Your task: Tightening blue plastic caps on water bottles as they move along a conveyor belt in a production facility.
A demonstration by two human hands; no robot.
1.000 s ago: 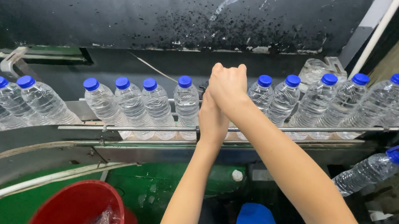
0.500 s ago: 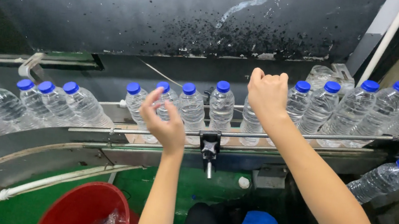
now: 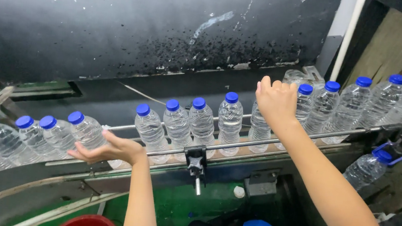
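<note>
Head view: my right hand (image 3: 276, 102) closed over a capless bottle (image 3: 259, 128); left hand (image 3: 107, 150) open, empty, beside blue-capped bottles (image 3: 87, 131); I'd keep the grip upright.

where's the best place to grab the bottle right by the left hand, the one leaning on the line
Probably the neck just below the blue cap, coming from above and the near side. The bottle tilts left, its body ridged and crowded by neighbours, and the guide rail crosses its lower part. The left hand sits open at its base.
</note>
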